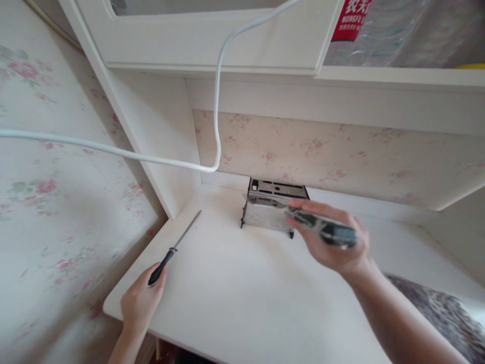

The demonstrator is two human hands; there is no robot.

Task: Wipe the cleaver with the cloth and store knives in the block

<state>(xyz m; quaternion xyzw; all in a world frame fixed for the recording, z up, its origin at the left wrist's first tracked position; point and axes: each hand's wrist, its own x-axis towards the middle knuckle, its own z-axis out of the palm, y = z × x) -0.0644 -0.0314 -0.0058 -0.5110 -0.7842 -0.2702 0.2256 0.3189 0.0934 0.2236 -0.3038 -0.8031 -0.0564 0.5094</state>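
My left hand [141,299] rests on the near left corner of the white desk [235,283] and grips the black handle of a honing steel [175,247]; its grey rod lies on the desk and points away toward the back. My right hand [333,245] is raised over the desk and closed round the dark handle of a knife [303,217]. The blade, blurred by motion, reaches left over a metal knife block [271,207] with slots in its top, which stands at the back of the desk.
A white cable [217,111] hangs from above and runs left across the flowered wall. White shelving [235,50] overhangs the desk, with a red-labelled plastic package [352,20] on it. A grey patterned fabric [435,308] lies at the right.
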